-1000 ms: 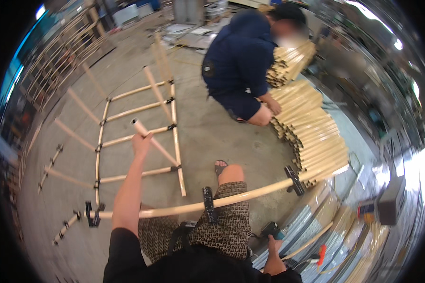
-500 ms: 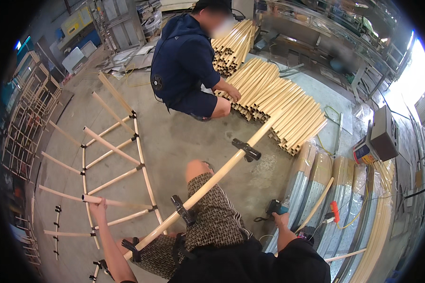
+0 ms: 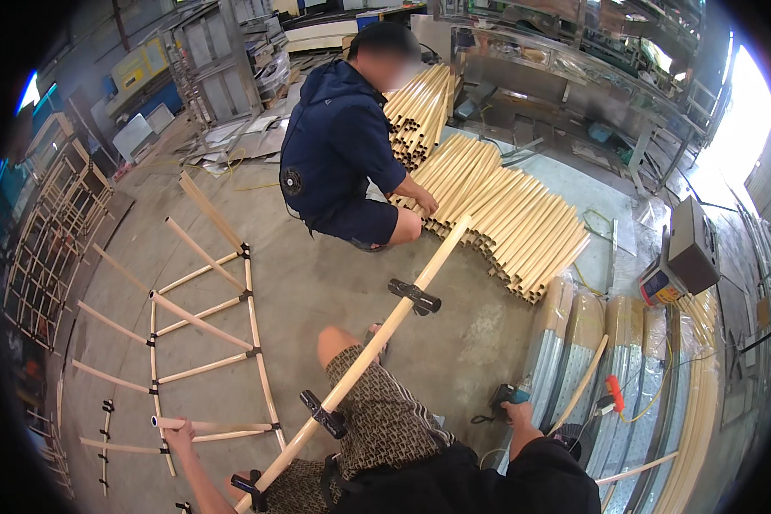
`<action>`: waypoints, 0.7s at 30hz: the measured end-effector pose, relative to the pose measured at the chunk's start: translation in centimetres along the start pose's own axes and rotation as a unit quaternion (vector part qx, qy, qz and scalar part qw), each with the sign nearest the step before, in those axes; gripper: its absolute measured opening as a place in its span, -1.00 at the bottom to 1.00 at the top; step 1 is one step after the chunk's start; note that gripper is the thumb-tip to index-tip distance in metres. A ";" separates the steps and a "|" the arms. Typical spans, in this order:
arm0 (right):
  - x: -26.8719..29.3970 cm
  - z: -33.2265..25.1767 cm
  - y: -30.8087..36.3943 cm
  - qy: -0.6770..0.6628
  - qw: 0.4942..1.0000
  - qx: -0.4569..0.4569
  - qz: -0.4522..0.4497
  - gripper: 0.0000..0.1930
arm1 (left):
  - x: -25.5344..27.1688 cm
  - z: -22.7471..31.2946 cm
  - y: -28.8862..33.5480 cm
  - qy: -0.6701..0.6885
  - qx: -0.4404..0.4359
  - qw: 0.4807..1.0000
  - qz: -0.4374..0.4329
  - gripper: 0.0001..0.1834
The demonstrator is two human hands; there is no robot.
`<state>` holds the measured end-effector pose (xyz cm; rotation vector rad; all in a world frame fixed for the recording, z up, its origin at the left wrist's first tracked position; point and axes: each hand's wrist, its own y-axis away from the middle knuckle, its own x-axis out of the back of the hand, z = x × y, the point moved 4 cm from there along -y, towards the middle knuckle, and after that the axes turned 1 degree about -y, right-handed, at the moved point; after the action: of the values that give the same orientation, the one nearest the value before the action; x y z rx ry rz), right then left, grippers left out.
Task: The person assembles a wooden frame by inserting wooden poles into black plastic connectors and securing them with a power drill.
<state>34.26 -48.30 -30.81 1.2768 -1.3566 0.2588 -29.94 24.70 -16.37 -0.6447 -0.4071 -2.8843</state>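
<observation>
My left hand [image 3: 180, 439] is closed round the near end of a cream pipe [image 3: 218, 427], whose other end meets a black joint on the frame of cream pipes [image 3: 259, 379] lying on the floor. In my right hand [image 3: 517, 416], held out beside the wrapped bundles, is a teal and black cordless drill [image 3: 507, 397]. A long cream pipe [image 3: 373, 345] with black joints [image 3: 415, 296] along it slants across my lap, pointing up toward the pipe pile. Neither hand touches that long pipe.
A person [image 3: 343, 146] in dark blue crouches ahead, one hand at a big pile of cream pipes [image 3: 497, 206]. Plastic-wrapped metal lengths [image 3: 565, 360] lie on the right, with an orange-handled tool [image 3: 615, 392] on them. A bucket [image 3: 660, 284] and a grey box [image 3: 696, 244] stand beyond.
My left hand and its pipe sit lower in the view. The long pipe across my lap has swung its far end leftward. The drill stays in my right hand. My view has tilted slightly.
</observation>
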 end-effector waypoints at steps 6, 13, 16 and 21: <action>0.9 -4.0 3.3 -0.039 0.999 0.003 -0.035 -0.51 | 2.0 -1.4 0.0 -0.047 -0.019 0.998 -0.027 -0.68; -2.1 -5.9 3.6 0.140 0.983 0.051 -0.102 -0.37 | 1.2 -1.7 1.1 -0.066 -0.022 0.997 -0.036 -0.66; -4.6 -8.3 4.9 0.240 0.957 0.158 -0.044 -0.34 | 0.4 -2.0 1.7 -0.135 -0.030 0.990 -0.027 -0.67; -5.4 -15.5 7.3 0.234 0.948 0.150 -0.154 -0.22 | -1.7 -6.8 2.9 -0.121 0.057 0.991 -0.017 -0.58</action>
<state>35.86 -30.81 -27.06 1.5398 -0.7176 0.5266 -30.47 20.12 -22.40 -0.9796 -0.6150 -2.7973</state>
